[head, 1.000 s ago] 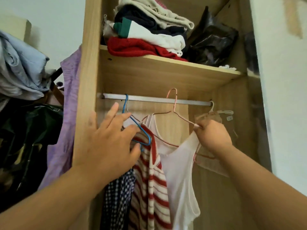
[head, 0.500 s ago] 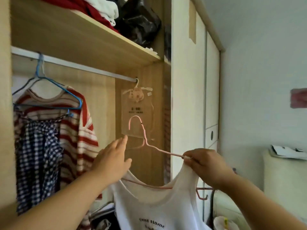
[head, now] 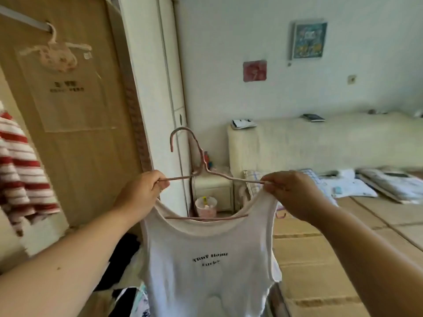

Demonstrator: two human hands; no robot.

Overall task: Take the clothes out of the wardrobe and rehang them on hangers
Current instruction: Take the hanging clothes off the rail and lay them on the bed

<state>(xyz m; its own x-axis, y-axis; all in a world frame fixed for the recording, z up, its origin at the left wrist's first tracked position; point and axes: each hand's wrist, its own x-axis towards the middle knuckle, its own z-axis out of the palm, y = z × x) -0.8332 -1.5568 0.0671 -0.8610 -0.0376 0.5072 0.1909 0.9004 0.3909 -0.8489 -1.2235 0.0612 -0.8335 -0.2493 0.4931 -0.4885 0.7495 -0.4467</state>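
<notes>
At the far left hangs a red-and-white striped knit top (head: pixel 16 170), soft and ribbed, inside the wood-grain wardrobe (head: pixel 91 156). Beside it, a clear, stiff plastic bag (head: pixel 68 94) hangs from the end of the metal rail (head: pixel 20 17), with a small floral fabric piece in its top. The smooth white wardrobe door (head: pixel 155 88) stands to the right.

The left grip (head: pixel 139 195), a bare hand, has its fingers curled round the left arm of a thin pink wire hanger (head: pixel 201 161). The hook curves upward, free of any rail. A white ribbed sleeveless vest with black lettering (head: pixel 206 259) hangs from the hanger in front of the person, outside the wardrobe. Its scooped neckline sags below the hanger's lower bar. The right grip (head: pixel 295 195) pinches the hanger's right arm together with the vest's shoulder strap.

Behind the hanger stand a small cream bedside cabinet (head: pixel 215 191) and a round pink plastic bin (head: pixel 206 205). Further right are a cream fleecy bed head (head: pixel 320 143), a red paper square (head: pixel 254 70) and a framed picture (head: pixel 309 40) on the pale wall.

Half a second ago the left grip was spread open just short of the hanger; now it clasps the wire. A second ago the hook sat on the rail, and since then the hanger and vest have come right out of the wardrobe. The right grip has kept its pinch throughout.
</notes>
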